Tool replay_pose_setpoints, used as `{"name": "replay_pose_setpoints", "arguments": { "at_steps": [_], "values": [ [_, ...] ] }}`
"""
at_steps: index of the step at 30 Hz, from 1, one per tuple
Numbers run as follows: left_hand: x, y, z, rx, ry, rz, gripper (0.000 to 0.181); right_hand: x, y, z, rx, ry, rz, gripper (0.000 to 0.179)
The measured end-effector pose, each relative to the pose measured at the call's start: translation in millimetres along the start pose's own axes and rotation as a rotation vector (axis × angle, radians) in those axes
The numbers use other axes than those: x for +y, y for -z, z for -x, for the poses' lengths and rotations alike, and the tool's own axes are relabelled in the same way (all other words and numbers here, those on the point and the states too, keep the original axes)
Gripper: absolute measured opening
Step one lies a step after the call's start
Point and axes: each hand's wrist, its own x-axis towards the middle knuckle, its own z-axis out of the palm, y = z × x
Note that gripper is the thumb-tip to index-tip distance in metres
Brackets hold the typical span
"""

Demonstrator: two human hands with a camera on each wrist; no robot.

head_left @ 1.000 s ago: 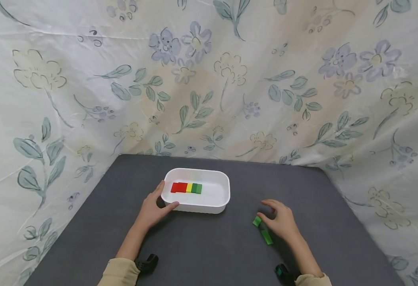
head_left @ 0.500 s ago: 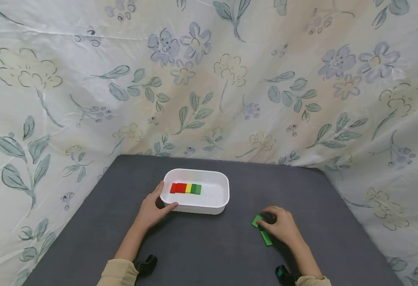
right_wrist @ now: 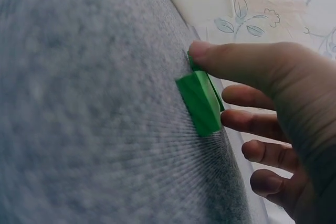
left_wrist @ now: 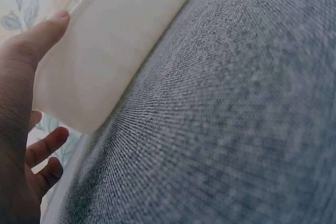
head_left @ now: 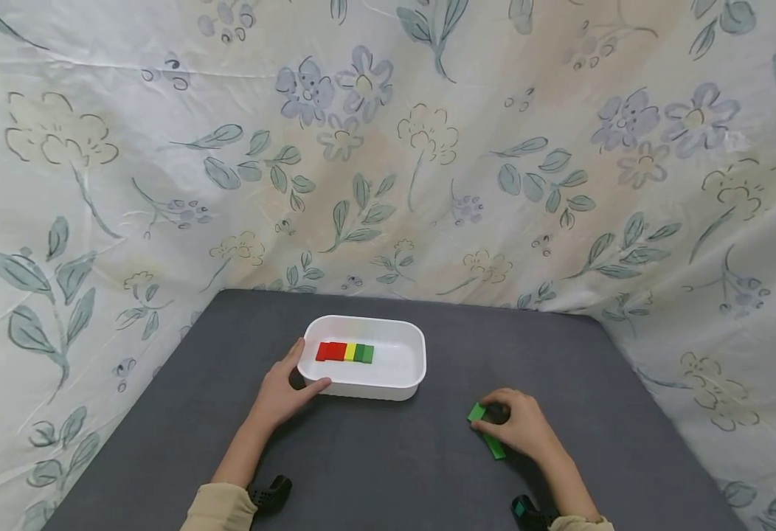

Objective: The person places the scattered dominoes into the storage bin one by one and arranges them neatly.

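A white plastic tub [head_left: 388,369] stands on the dark table. My left hand [head_left: 283,392] holds its left end, thumb along the front wall and fingers around the side; the left wrist view shows the thumb at the rim. Inside the tub lies a row of small blocks: red [head_left: 332,352], yellow [head_left: 350,352] and green [head_left: 364,354]. Right of the tub, my right hand [head_left: 519,425] pinches a small green block [head_left: 475,412] between thumb and forefinger at the table. A second green block [right_wrist: 200,103] lies just nearer, below the thumb, partly hidden in the head view.
The dark grey cloth [head_left: 401,464] covers the table. A floral curtain [head_left: 428,184] hangs behind it and along both sides. Black straps [head_left: 271,494] with cameras sit on both wrists.
My right thumb and forefinger have moved from beside the farther green block onto it, closing around it. The left hand and the tub have stayed in place.
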Motion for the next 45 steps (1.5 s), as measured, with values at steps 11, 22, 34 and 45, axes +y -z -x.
{"name": "replay_pose_setpoints", "arguments": {
  "at_steps": [11, 22, 34, 45],
  "values": [
    [1.2, 0.6, 1.0, 0.007, 0.009, 0.003, 0.112, -3.5, 6.9, -0.5, -0.049, -0.002, 0.007, 0.026],
    [0.8, 1.5, 1.6, 0.010, 0.001, 0.019, 0.111, -5.7, 9.3, -2.7, -0.006, 0.010, -0.005, 0.025],
    [1.8, -0.8, 1.2, 0.012, -0.003, 0.018, 0.111, -11.2, 12.9, -4.8, 0.227, 0.141, -0.052, 0.028],
    [2.7, 0.2, 0.4, 0.015, 0.005, 0.007, 0.111, -13.4, 23.7, -12.4, 0.294, 0.224, -0.063, 0.033]
  ]
}}
